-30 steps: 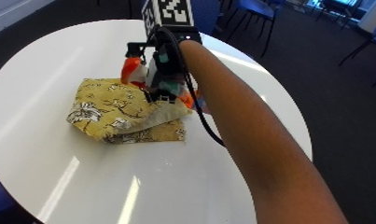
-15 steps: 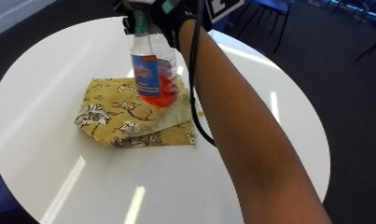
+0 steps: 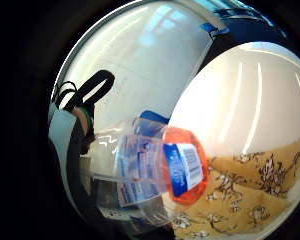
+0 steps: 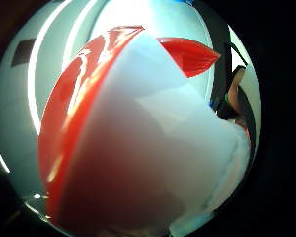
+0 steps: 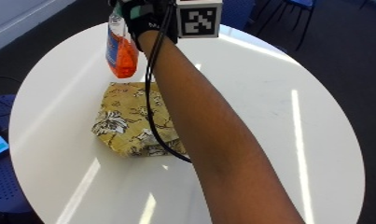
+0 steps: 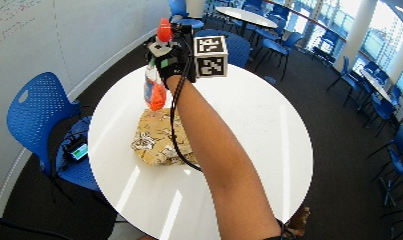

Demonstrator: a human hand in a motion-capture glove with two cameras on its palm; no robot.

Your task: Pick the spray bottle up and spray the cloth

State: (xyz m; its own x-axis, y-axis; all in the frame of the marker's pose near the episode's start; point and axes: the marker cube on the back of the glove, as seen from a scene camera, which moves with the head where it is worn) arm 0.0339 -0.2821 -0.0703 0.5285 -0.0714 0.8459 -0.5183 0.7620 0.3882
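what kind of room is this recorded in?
Probably an office canteen or meeting lounge: round white tables, blue chairs around them, a whiteboard wall and tall windows along one side.

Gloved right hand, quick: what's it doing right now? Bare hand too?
Right hand: grips the spray bottle, lifted off the table above the cloth.
Bare hand: not in view, cannot be told.

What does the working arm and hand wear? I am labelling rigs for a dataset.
The right hand wears a black glove with green and white parts near the knuckles. The forearm is bare, with no sleeve in view.
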